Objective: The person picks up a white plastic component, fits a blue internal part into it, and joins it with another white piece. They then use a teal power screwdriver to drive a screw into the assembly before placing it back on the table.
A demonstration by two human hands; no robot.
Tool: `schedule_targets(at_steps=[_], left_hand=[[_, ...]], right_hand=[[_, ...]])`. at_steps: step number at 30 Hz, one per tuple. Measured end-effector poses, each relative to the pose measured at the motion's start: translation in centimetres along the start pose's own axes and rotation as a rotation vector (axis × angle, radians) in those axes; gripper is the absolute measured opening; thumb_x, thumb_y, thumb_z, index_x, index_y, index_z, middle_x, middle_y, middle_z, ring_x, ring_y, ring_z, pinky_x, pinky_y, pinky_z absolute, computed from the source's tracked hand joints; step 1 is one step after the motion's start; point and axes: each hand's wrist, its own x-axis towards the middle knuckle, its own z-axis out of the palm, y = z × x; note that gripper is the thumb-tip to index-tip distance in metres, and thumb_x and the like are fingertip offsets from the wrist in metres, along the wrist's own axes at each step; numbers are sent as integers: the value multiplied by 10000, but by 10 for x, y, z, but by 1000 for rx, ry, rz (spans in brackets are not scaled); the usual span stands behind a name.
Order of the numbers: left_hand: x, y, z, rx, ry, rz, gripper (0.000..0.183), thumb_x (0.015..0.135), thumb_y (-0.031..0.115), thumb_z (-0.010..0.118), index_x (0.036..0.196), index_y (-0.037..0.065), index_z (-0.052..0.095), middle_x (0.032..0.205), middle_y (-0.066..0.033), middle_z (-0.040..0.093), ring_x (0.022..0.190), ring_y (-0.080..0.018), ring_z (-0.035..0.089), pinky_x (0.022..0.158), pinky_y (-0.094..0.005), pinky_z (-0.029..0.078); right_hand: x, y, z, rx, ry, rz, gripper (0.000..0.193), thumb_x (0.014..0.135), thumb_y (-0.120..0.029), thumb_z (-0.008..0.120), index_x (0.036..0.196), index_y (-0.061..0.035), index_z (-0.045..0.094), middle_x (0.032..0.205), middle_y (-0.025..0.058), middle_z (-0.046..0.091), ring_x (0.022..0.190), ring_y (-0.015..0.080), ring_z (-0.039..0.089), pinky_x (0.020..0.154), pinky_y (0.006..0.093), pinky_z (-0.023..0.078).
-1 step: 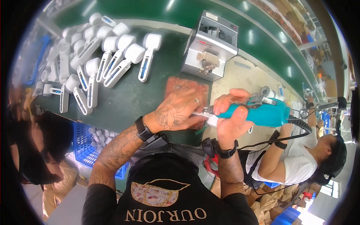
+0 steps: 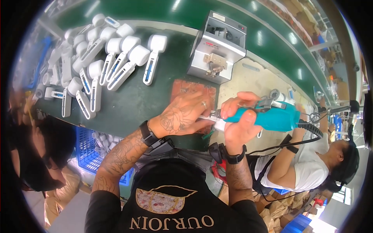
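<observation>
My right hand [image 2: 241, 126] is wrapped round a teal electric screwdriver [image 2: 278, 117], held nearly level with its bit toward the left. The bit meets a white plastic piece [image 2: 220, 125], a handle-like part mostly hidden by my hands. My left hand [image 2: 182, 116] pinches that piece from the other side, fingers bent over a worn red-brown board [image 2: 183, 86]. The screw point itself is covered by my fingers. To the left lie several white devices with round heads and slim handles [image 2: 150, 69], a blue strip showing in some of the handles.
A grey metal machine [image 2: 196, 64] stands beyond the board. A black coiled cable [image 2: 316, 134] hangs from the screwdriver's rear. At the right a person in a white shirt [image 2: 311, 165] works close by. A blue basket [image 2: 87, 155] holding white parts sits below the green table [image 2: 132, 105].
</observation>
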Motion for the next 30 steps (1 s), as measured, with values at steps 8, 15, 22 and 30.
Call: schedule_targets(at_steps=[8,15,22,30], left_hand=[[3,8,-1,24,2,-108,331,769,237,793,1000,35,668,1089,-150,642,1086,-387,593,1039,-495,457],[3,3,0,36,51,-110,329,801,261,775,1041,51,698,1220,-147,653,1125,-385,594,1057,-487,439],[9,-14,-9,136,-59,-205,328,823,309,791,1028,71,698,1041,-103,633,1059,-328,577,981,-447,434],[1,-10,-12,160,-57,-12,549,878,380,705,1287,32,594,1235,-147,587,1172,-338,531,1025,-451,424]], right_hand=[[-2,0,-1,-5,5,9,638,950,-571,628,1148,28,529,680,54,509,566,164,513,548,320,442],[17,-8,-3,33,49,-6,703,924,-621,629,1175,28,539,705,58,525,600,171,522,571,326,445],[78,11,18,-83,29,-51,419,1052,-372,536,1129,36,594,728,62,571,629,163,568,586,294,462],[98,45,32,-159,-24,-109,283,1044,-278,568,1019,3,584,712,47,595,622,144,583,583,281,457]])
